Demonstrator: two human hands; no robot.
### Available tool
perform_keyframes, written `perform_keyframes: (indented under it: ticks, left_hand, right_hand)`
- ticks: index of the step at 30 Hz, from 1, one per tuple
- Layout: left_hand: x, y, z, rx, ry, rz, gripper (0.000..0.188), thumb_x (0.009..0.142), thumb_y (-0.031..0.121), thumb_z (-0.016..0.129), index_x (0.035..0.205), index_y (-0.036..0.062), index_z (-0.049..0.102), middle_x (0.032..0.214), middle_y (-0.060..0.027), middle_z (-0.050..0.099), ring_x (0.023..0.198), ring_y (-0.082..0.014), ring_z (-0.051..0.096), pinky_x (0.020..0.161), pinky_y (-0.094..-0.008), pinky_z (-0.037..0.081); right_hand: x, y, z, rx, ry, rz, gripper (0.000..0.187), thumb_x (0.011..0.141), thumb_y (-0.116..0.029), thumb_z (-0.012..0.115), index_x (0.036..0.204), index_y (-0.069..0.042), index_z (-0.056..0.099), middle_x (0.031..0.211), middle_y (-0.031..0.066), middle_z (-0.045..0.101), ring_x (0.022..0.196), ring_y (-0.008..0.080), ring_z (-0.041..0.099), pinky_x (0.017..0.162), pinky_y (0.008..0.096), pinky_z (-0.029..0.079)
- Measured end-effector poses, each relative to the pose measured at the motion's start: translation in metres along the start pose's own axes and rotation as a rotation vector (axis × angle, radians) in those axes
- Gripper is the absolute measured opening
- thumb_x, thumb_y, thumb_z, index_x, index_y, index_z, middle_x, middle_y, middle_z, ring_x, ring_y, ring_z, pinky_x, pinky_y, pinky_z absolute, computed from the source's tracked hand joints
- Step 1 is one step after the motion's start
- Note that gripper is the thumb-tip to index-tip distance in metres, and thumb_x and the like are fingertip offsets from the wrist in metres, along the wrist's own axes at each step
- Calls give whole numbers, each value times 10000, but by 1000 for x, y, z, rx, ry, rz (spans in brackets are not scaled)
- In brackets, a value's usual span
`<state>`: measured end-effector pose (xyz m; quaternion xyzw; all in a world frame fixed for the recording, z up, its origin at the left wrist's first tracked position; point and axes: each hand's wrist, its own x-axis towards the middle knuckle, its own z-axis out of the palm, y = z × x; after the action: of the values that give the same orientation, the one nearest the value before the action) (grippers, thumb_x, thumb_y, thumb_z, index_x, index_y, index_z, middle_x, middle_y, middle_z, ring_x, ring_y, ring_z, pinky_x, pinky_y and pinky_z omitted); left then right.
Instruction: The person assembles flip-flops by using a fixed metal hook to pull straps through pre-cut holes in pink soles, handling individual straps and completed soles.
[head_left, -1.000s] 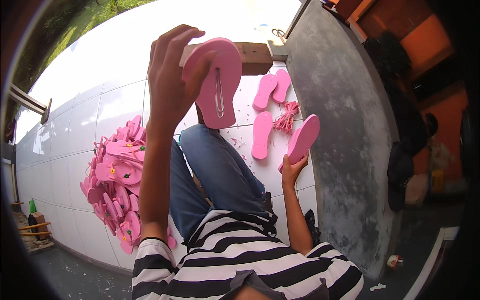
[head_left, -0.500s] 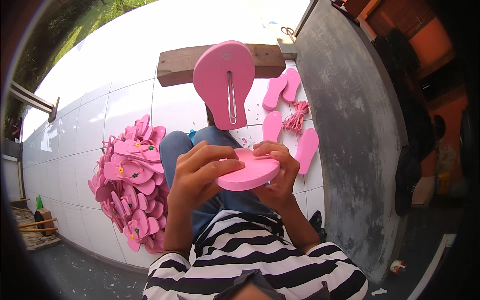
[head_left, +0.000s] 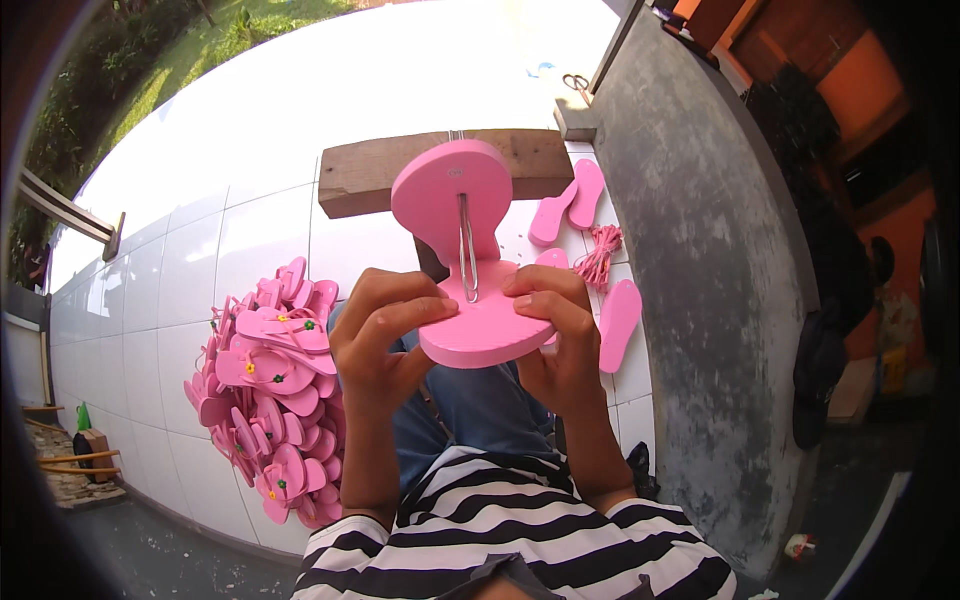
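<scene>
My left hand and my right hand grip a pink flip-flop sole from either side, thumbs beneath and fingers on top. Beyond it, a second pink sole stands tilted against a wooden beam. A bent metal wire juts from that second sole, and its looped tip overlaps the held sole's far part. Whether the tip enters a hole in the held sole, I cannot tell.
A large heap of pink flip-flops with small flower trims lies on the tiles to the left. At the right are loose soles and a bundle of pink straps, beside a grey concrete ledge. Scissors lie far back.
Both hands have moved the held sole slightly up and away from me, so it now meets the wire's tip. Earlier a gap separated it from the standing sole.
</scene>
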<state>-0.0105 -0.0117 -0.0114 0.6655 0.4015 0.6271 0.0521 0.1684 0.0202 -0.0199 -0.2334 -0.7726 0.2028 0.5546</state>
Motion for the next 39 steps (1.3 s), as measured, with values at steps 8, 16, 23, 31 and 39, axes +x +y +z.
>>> perform_keyframes:
  ticks: [8, 16, 23, 31, 39]
  left_hand:
    - [1, -5, 1, -17, -1, 38, 314, 633, 27, 798, 925, 80, 693, 897, -66, 661, 734, -183, 612, 613, -269, 479]
    - [23, 26, 0, -300, -5, -516, 216, 766, 28, 794, 935, 10, 661, 915, -88, 633, 776, -112, 640, 563, -231, 552]
    - [36, 34, -2, -272, -43, -605, 241, 779, 41, 793, 966, -3, 648, 914, -56, 599, 752, -73, 611, 522, -200, 556]
    - [1, 5, -9, -112, -118, -125, 286, 753, 15, 794, 978, 18, 617, 968, -126, 672, 809, -177, 657, 695, -275, 530]
    - [-3, -4, 0, -160, -45, -175, 293, 759, 37, 799, 995, 13, 627, 969, -124, 674, 805, -157, 655, 686, -273, 537]
  right_hand:
    - [1, 2, 2, -79, 39, -41, 330, 873, -64, 660, 1157, -106, 495, 1085, 144, 589, 974, 333, 600, 823, 424, 509]
    - [11, -23, -1, -134, 1, 205, 406, 899, -60, 662, 1258, -52, 473, 1131, 167, 583, 1007, 334, 579, 860, 421, 483]
    - [13, -33, 0, 53, 48, 384, 452, 909, -61, 661, 1309, -36, 450, 1175, 175, 561, 1059, 308, 558, 909, 403, 448]
    - [-8, -9, 0, 138, -61, 150, 369, 883, 21, 663, 1191, -44, 468, 1140, 123, 524, 1088, 225, 549, 957, 366, 438]
    - [-4, -2, 8, 41, 43, 95, 343, 865, 36, 663, 1161, -30, 503, 1074, 149, 595, 997, 292, 599, 855, 381, 494]
